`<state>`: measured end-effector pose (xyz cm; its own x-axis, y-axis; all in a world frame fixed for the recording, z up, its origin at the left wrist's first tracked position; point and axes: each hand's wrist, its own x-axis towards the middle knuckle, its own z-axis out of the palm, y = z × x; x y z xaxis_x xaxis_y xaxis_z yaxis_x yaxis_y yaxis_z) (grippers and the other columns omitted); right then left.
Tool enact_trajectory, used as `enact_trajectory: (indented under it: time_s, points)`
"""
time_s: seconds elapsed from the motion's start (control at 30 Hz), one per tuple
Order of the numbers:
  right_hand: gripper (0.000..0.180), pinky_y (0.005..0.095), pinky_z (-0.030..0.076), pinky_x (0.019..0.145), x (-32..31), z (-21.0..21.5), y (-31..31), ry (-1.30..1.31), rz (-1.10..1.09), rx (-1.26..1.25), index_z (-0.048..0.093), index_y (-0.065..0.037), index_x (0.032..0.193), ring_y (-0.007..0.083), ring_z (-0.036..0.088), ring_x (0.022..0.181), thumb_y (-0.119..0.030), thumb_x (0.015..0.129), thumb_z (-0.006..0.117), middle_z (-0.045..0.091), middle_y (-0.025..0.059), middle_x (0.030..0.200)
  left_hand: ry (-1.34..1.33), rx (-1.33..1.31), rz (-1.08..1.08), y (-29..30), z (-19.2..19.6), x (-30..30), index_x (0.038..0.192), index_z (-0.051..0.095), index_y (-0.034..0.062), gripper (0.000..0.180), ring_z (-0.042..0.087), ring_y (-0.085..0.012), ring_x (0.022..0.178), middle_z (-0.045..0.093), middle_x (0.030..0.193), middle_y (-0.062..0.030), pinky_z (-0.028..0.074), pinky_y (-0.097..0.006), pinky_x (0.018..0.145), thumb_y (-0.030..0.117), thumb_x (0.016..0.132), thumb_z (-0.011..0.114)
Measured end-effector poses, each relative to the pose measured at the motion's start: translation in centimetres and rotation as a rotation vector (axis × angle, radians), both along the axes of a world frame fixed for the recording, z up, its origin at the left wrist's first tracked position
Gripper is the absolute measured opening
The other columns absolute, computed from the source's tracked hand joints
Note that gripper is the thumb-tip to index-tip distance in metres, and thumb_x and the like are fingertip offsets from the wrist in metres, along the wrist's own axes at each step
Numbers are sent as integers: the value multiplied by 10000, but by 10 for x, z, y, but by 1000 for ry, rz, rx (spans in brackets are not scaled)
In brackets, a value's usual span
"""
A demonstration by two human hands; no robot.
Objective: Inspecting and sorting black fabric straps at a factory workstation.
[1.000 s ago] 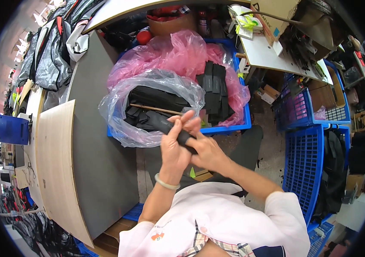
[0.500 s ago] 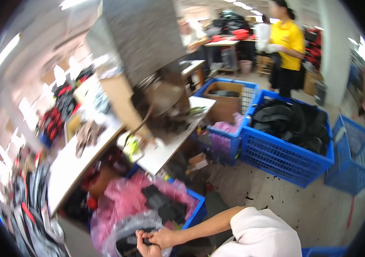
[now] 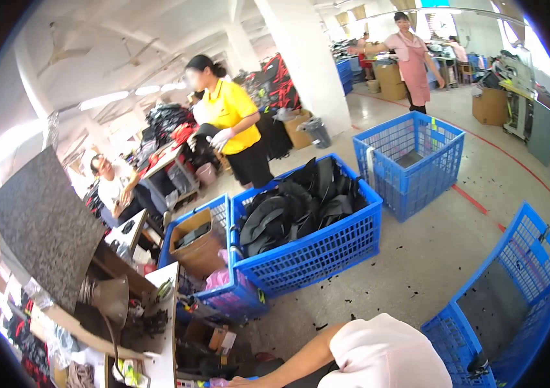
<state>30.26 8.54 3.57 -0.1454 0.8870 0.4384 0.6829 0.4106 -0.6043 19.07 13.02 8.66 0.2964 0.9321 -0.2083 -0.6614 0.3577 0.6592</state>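
Observation:
My right forearm (image 3: 310, 359) reaches from a pale pink sleeve (image 3: 388, 355) down to the lower left. Only the back of my right hand (image 3: 243, 383) shows at the bottom edge, with its fingers mostly cut off, so what it holds cannot be seen. Close to it lies a bit of pink plastic (image 3: 219, 383). My left hand is out of the picture. Left of the arm stands a white-topped work table (image 3: 166, 310) with a machine and a lamp shade (image 3: 111, 299) on it. Small cartons (image 3: 222, 339) sit beneath the table's right side.
A blue crate (image 3: 317, 277) full of black padded pieces stands ahead, beside a blue crate (image 3: 226, 297) holding a carton. Two more blue crates (image 3: 411, 187) (image 3: 446, 343) are on the right. A yellow-shirted co-worker (image 3: 233, 113) holds a black piece; another person (image 3: 412, 64) stands farther back.
The view has swung right and up. Both hands were together over a black item in clear plastic; now only part of my right hand shows, and the left has left the picture.

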Motion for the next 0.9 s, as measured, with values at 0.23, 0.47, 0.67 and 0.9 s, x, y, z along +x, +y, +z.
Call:
enact_trajectory:
  time_s: [0.23, 0.47, 0.67, 0.9]
  points:
    - [285, 436, 507, 615, 29, -12, 2, -120, -17, -91, 610, -122, 1055, 263, 639, 821, -222, 811, 500, 641, 103, 996, -102, 36, -213, 11, -50, 27, 834, 560, 85, 77, 481, -116, 637, 505, 685, 12, 423, -257, 622, 141, 886, 566]
    - [295, 392, 470, 734, 68, -5, -37, 73, 84, 439, 651, -99, 885, 311, 558, 886, -303, 685, 725, 563, 116, 985, -142, -23, -168, -4, -21, 42, 793, 544, 94, 147, 195, -31, 402, 230, 505, 98, 179, -225, 401, 143, 921, 492]
    - [244, 339, 451, 788, 114, 22, -31, 523, 66, 41, 664, -30, 959, 233, 577, 874, -194, 778, 666, 599, 104, 934, 16, 229, -264, -34, -22, 52, 940, 595, -10, 217, 400, -76, 479, 472, 601, 3, 347, -232, 476, 191, 914, 520]
    - [296, 253, 435, 771, 100, 43, 17, 808, 504, -367, 621, 47, 1013, 116, 569, 828, -219, 888, 584, 613, 74, 948, 276, 274, -448, -48, -38, 46, 963, 607, -31, 280, 445, -85, 506, 503, 624, -16, 354, -219, 480, 235, 910, 538]
